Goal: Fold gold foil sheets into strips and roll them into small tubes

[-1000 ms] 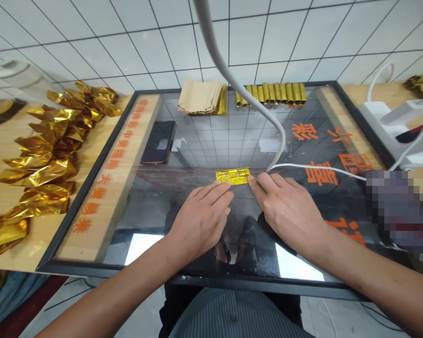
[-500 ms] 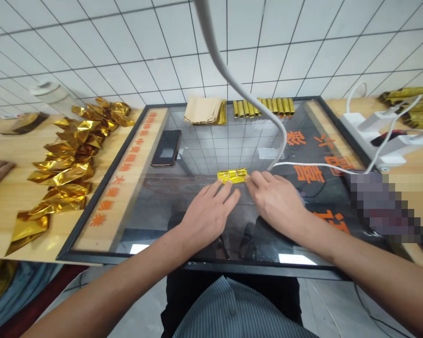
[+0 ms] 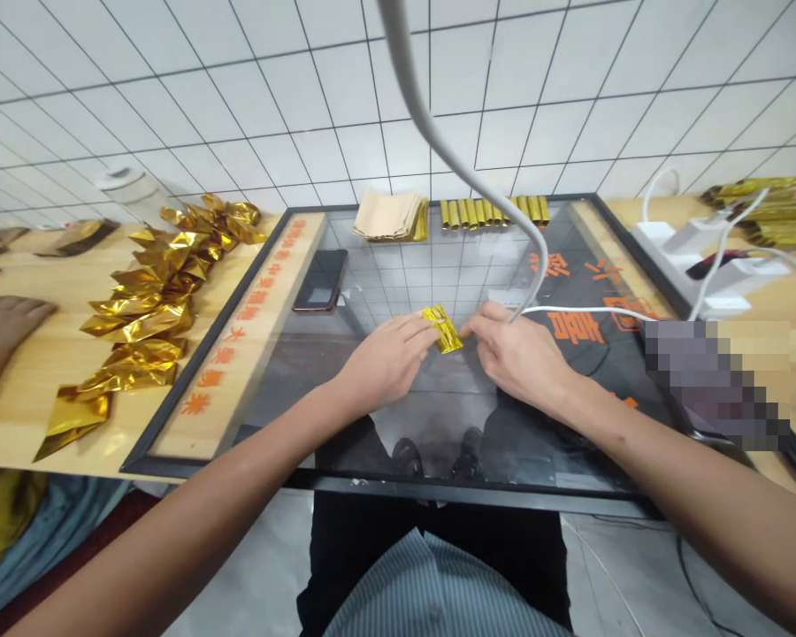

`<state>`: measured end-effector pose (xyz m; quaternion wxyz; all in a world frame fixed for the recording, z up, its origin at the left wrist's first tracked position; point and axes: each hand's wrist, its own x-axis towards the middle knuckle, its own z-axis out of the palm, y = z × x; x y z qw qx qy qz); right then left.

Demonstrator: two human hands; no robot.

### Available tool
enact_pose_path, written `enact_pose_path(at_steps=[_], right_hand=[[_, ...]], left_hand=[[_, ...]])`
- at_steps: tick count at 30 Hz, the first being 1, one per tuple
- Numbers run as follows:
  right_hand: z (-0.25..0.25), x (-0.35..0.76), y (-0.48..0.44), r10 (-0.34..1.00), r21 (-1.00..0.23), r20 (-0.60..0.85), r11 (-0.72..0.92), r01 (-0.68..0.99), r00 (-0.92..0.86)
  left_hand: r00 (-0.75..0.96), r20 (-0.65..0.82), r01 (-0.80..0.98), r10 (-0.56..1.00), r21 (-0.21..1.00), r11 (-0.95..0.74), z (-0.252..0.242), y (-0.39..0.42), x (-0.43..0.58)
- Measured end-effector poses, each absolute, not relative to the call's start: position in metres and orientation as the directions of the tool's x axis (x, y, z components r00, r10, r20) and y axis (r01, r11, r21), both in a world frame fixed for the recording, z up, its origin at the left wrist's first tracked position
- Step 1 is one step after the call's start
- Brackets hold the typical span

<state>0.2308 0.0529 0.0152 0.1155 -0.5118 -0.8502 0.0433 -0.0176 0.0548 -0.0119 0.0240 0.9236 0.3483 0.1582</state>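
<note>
A small folded piece of gold foil paper (image 3: 445,331) stands tilted on the glass tabletop (image 3: 371,354). My left hand (image 3: 394,356) is closed on its left edge, the fingers together. Close to the foil's right edge is my right hand (image 3: 518,354), with its fingers curled and its index fingertip at or just beside the foil. Whether this hand pinches anything is hidden. Behind, a row of rolled gold foil tubes (image 3: 472,214) lies beside a stack of paper sheets (image 3: 388,215) with tan backs.
Folded gold foil pieces (image 3: 142,320) line the left, near another person's hand (image 3: 10,332). A phone (image 3: 319,280) lies on the glass. A thick white cable (image 3: 464,172) hangs in front. A power strip (image 3: 686,265) and more gold rolls (image 3: 773,212) are at right.
The gold foil has turned from lying lengthwise to a steep tilt. My left hand has closed on its left edge, its fingers no longer spread; my right hand stays close by.
</note>
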Motion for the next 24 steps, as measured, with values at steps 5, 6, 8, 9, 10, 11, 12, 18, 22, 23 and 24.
enact_pose_path(at_steps=[5, 6, 8, 9, 10, 11, 12, 18, 22, 23, 24], right_hand=[[0.006, 0.234, 0.057, 0.839, -0.267, 0.193, 0.545, 0.795, -0.51], [0.004, 0.235, 0.059, 0.837, -0.285, 0.2, 0.547, 0.787, -0.509], [0.0, 0.238, 0.063, 0.837, -0.328, 0.221, 0.548, 0.77, -0.501], [-0.002, 0.24, 0.065, 0.837, -0.347, 0.233, 0.548, 0.761, -0.496], [-0.003, 0.241, 0.068, 0.834, -0.359, 0.245, 0.551, 0.753, -0.494], [-0.005, 0.243, 0.07, 0.829, -0.365, 0.257, 0.56, 0.744, -0.497], [-0.006, 0.244, 0.072, 0.821, -0.369, 0.27, 0.571, 0.733, -0.504], [-0.007, 0.248, 0.077, 0.82, -0.403, 0.282, 0.572, 0.715, -0.498], [-0.009, 0.25, 0.081, 0.802, -0.399, 0.302, 0.597, 0.696, -0.516], [-0.01, 0.251, 0.083, 0.795, -0.4, 0.306, 0.607, 0.687, -0.524], [-0.01, 0.251, 0.084, 0.788, -0.404, 0.308, 0.615, 0.677, -0.533]], left_hand=[[0.671, 0.294, 0.648, 0.681, 0.217, -0.731, -0.014, 0.057, -0.013], [0.671, 0.297, 0.644, 0.68, 0.221, -0.732, -0.015, 0.057, -0.013], [0.677, 0.305, 0.631, 0.669, 0.227, -0.742, -0.017, 0.061, -0.012], [0.684, 0.313, 0.621, 0.659, 0.224, -0.751, -0.018, 0.063, -0.012], [0.691, 0.324, 0.611, 0.646, 0.217, -0.762, -0.018, 0.066, -0.013], [0.701, 0.333, 0.598, 0.63, 0.207, -0.775, -0.019, 0.069, -0.014], [0.711, 0.341, 0.587, 0.615, 0.195, -0.786, -0.02, 0.073, -0.014], [0.68, 0.371, 0.62, 0.633, 0.171, -0.766, -0.022, 0.076, -0.018], [0.564, 0.418, 0.7, 0.712, 0.215, -0.681, -0.017, 0.061, -0.008], [0.539, 0.412, 0.726, 0.735, 0.215, -0.653, -0.015, 0.057, -0.004], [0.513, 0.416, 0.754, 0.751, 0.201, -0.626, -0.013, 0.054, -0.001]])
